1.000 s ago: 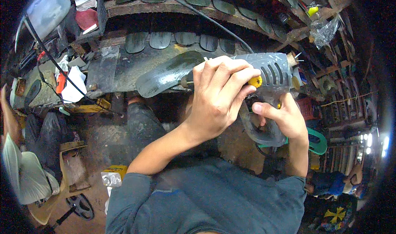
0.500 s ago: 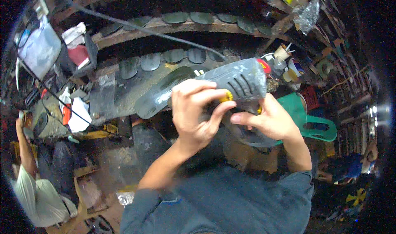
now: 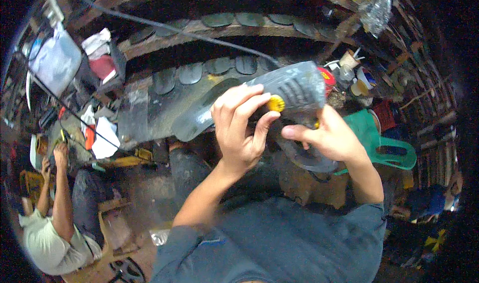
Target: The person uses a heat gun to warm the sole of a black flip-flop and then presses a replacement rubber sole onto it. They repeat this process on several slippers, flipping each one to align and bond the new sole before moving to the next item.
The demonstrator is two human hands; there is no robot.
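Observation:
Both of my hands are around a grey power tool (image 3: 299,86) with dark vent slots and a round yellow cap, held tilted above the bench. My left hand (image 3: 242,116) curls over its near side, fingertips beside the yellow cap and thumb just below. At the other end my right hand (image 3: 332,136) grips it, thumb pointing left and the other fingers partly hidden. Under the tool hangs a dark curved part (image 3: 309,158), blurred; whether it is joined to the tool I cannot tell. A long dark sole-shaped piece (image 3: 192,126) lies on the bench left of my left hand.
Several dark rounded pads (image 3: 189,74) line the bench's back, with more on the shelf (image 3: 249,19) above. A grey cable (image 3: 164,27) crosses overhead. Right stand a green plastic stool (image 3: 394,153) and a red can (image 3: 327,78). A co-worker (image 3: 55,238) sits at left, hands at the bench.
My view has shifted slightly, so the scene sits farther right. Both my hands keep their hold on the power tool. The co-worker's two arms now reach forward together.

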